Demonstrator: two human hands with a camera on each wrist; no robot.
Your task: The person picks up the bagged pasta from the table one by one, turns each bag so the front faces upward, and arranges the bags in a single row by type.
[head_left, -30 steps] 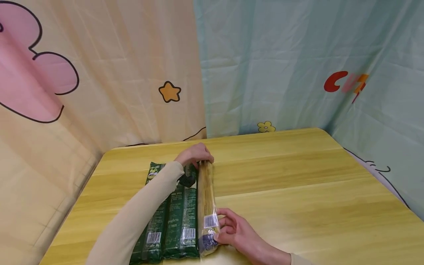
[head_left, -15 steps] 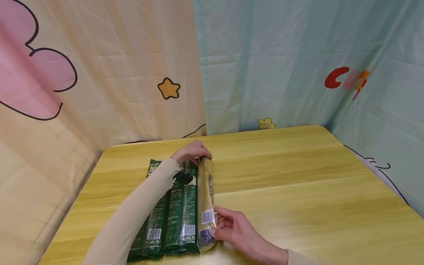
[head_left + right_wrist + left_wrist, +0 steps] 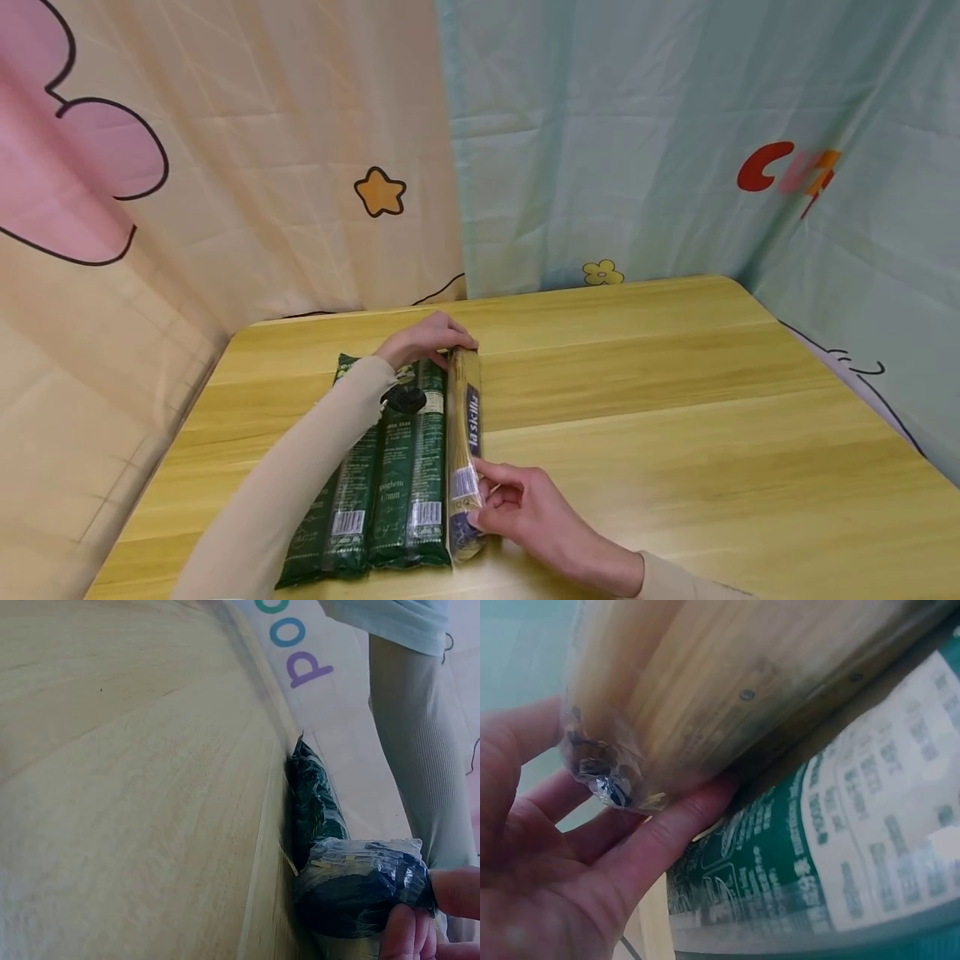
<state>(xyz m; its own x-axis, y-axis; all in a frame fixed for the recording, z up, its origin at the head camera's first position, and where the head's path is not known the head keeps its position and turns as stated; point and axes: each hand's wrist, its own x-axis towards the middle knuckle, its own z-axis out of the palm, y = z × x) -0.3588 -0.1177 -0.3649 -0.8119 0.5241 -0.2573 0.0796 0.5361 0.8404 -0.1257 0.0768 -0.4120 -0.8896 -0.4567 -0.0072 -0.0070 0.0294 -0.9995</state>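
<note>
A clear pack of spaghetti (image 3: 467,417) with a dark blue "la sicilia" label stands on its narrow side, to the right of two green spaghetti packs (image 3: 397,508) lying flat side by side. My left hand (image 3: 427,337) holds its far end; in the left wrist view, thumb and fingers of the left hand (image 3: 577,855) curl round the crinkled tip of the clear pack (image 3: 697,690). Near the front end, my right hand (image 3: 536,517) pinches the clear pack between thumb and fingers. The right wrist view shows fingertips (image 3: 409,930) at the pack's blue end (image 3: 352,892).
The packs lie on the left part of a wood-grain table (image 3: 675,400). Patterned curtains (image 3: 600,150) hang behind the table and along both sides. My left forearm sleeve (image 3: 292,475) crosses over the green packs and hides part of them.
The clear pack has turned under my hands, so its blue brand label now faces up more. Both hands keep their hold. The head view has tilted slightly.
</note>
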